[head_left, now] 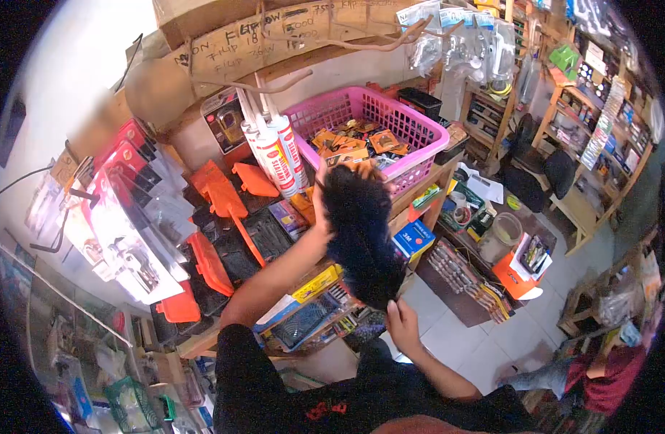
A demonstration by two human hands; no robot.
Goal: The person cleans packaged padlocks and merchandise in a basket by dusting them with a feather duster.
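Observation:
A black, fluffy duster is held up in front of me, before the shelf with the pink basket. My left hand reaches round its upper end, with most of the fingers hidden behind the dark fibres. At the lower end, my right hand is closed on the tip of the duster, thumb uppermost. Several orange packets lie in the basket just beyond the duster. White sealant tubes stand upright beside the basket, close to my left hand.
Orange-handled tools and black cases fill the shelf on the left, below hanging packaged goods. A blue box sits right of the duster. A lower table holds tape and a clear tub. Another person is at lower right.

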